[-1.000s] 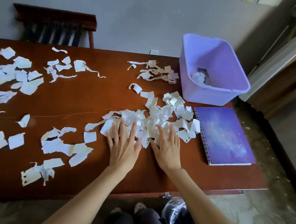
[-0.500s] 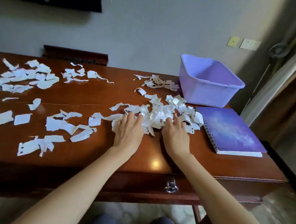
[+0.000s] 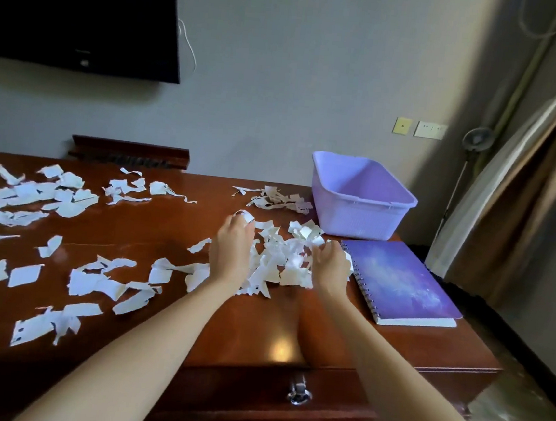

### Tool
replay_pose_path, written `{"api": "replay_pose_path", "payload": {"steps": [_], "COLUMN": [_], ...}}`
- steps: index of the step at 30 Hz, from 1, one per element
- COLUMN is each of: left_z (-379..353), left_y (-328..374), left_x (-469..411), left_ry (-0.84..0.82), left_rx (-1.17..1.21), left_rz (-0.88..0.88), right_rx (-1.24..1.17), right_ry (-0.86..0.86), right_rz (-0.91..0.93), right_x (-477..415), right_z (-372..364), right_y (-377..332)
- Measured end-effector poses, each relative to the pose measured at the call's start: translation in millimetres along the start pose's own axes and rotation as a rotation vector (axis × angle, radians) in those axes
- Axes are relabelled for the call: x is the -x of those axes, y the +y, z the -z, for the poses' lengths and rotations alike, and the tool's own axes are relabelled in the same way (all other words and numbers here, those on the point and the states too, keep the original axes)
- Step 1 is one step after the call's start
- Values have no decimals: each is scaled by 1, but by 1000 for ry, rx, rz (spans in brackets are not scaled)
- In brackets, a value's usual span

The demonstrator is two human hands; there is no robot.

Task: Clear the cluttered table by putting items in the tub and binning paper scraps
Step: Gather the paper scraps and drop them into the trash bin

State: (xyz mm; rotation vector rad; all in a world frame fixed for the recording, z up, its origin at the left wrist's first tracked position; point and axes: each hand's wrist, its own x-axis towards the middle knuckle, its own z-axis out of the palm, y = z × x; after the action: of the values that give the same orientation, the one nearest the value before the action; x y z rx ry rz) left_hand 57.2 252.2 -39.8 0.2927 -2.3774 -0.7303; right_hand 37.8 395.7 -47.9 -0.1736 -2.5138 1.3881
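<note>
Spillage is the likely trouble. Stray scraps [image 3: 33, 197] strewn over the left of the table [image 3: 258, 327] lie well apart from the hands. The left hand [image 3: 232, 251] curls its fingers over one flank of the heap of torn paper [image 3: 278, 261], and the right hand [image 3: 330, 266] cups the other, just beside the spiral notebook [image 3: 402, 283] and short of the lilac tub [image 3: 357, 214]. A slack squeeze would shed pieces on the lift or push some under the notebook. A second ago both palms lay flat at the heap's near edge; now they bracket it.
</note>
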Motion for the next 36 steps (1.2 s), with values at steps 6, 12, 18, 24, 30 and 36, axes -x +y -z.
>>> {"api": "replay_pose_path", "payload": {"steps": [6,12,18,24,30,36], "left_z": [20,36,6,-36,-99,-172], "left_y": [48,89,127,159,141,111], "left_x": [-25,9,89,207,297,337], "left_ry": [149,12,-277,-590,-872,-995], "left_rx": [392,784,1023,1051,795,479], "left_rz": [106,286,439,529,784,973], "right_rx": [-261,-500,-590,-483,-491,-388], "right_ry": [62,61,121,263,127,-50], "right_rz": [4,-52,-64,-265,-723,-1095], "right_x": [-14,11,83,159,203,204], "right_z": [20,61,121,162,160,128], "right_y": [-29,-18,30,137,247,351]}}
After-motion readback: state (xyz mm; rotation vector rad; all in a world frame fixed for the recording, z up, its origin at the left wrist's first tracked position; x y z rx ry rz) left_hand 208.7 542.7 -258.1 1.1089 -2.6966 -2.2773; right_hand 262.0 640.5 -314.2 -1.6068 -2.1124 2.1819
